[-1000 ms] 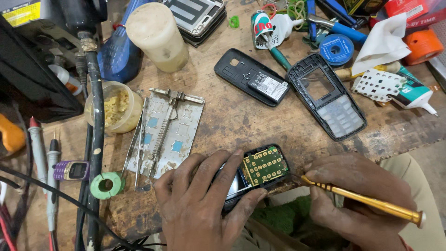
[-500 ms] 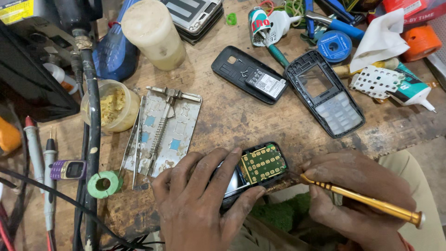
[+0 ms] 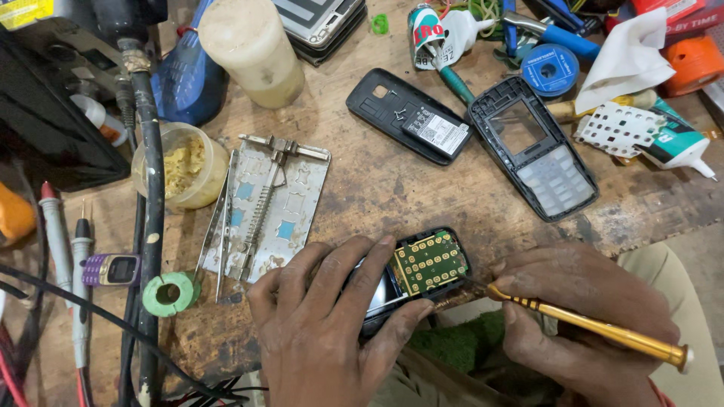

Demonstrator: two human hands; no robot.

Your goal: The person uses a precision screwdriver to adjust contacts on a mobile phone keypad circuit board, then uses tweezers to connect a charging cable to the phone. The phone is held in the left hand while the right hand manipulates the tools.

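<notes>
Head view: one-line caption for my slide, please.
Left hand steadies an opened phone on a cluttered workbench while right hand works a gold screwdriver.

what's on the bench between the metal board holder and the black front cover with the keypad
In the head view, mostly bare wood between the metal board holder and front cover; only the black back cover reaches into the upper part.

worn wooden bench [image 3: 392, 188], metal board-holder jig [image 3: 264, 207], black back cover [image 3: 411, 114], phone front frame [image 3: 532, 147], yellow flux jar [image 3: 181, 166], green solder spool [image 3: 170, 294], blue tape roll [image 3: 549, 69], glue tube [image 3: 675, 143], opened phone [image 3: 415, 271] at near edge
</notes>
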